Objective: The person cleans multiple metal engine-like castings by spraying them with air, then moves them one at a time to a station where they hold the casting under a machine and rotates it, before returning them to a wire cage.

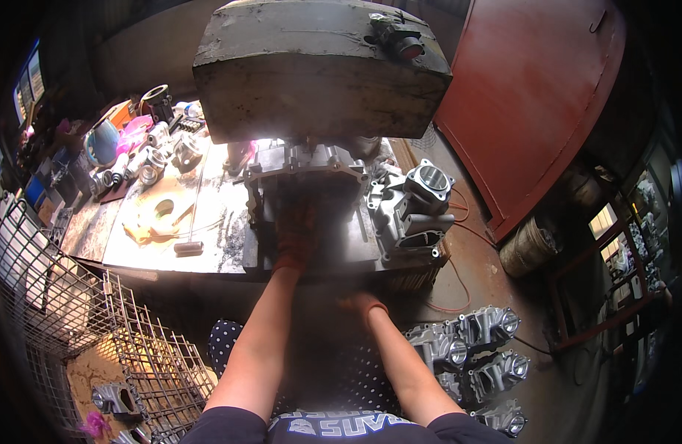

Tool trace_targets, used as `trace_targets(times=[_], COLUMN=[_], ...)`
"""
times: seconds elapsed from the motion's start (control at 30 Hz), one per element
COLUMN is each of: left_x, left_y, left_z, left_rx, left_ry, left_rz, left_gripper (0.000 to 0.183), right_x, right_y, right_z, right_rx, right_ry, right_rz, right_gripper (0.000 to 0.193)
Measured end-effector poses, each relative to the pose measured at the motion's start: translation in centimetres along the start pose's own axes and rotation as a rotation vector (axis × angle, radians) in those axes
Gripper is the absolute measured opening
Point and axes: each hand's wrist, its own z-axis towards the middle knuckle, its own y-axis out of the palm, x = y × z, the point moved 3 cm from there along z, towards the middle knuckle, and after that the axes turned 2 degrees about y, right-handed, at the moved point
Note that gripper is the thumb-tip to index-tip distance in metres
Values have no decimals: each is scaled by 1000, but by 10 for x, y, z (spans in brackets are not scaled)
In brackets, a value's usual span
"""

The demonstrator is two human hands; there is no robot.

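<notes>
In an orange glove, my left hand (pixel 293 240) reaches over the bench edge to a cast-metal frame part (pixel 309 169) on a dark metal block (pixel 359 255), under the large box-shaped machine head (pixel 319 96). A dark smudge in the middle of the picture hides its fingers and whatever they touch. My right hand (pixel 361 303), gloved too, is low in front of the bench, apart from the frame part. Its fingers are smeared and I cannot see anything in them. Right of the frame part stands a silver cast housing (pixel 411 211) with a round flanged opening.
Several similar castings (pixel 470 362) stand on the floor at lower right. A wire-mesh basket (pixel 134 333) with castings is at lower left. Tools and parts, including a wooden-handled hammer (pixel 188 247), lie on the bench's left. A red metal panel (pixel 530 96) leans at right; an orange cable (pixel 463 285) trails below.
</notes>
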Motion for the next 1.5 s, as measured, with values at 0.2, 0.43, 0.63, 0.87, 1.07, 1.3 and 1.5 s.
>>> trace_targets(times=[0.2,0.43,0.63,0.87,1.07,1.3,1.5], left_x=[7,2,3,3,2,1,7], left_y=[-12,-11,-10,-7,-7,-5,-16], left_z=[5,3,3,1,2,1,4], left_rx=[-21,-9,-46,-15,-7,-29,27], left_ry=[-1,-9,-38,-15,-7,-21,11], left_rz=[-63,-69,-40,-19,-38,-11,-55], left_gripper=[69,79,80,73,70,71,64], right_x=[10,-3,-5,0,-4,-5,4], right_y=[7,-1,-3,2,-1,-2,4], right_z=[7,-2,-5,1,-3,-3,5], right_rx=[41,1,-13,-6,10,23,44], right_ry=[-8,7,14,25,41,35,58], right_rz=[19,-39,-63,-48,-46,-13,25], right_gripper=[56,54,54,56,56,55,53])
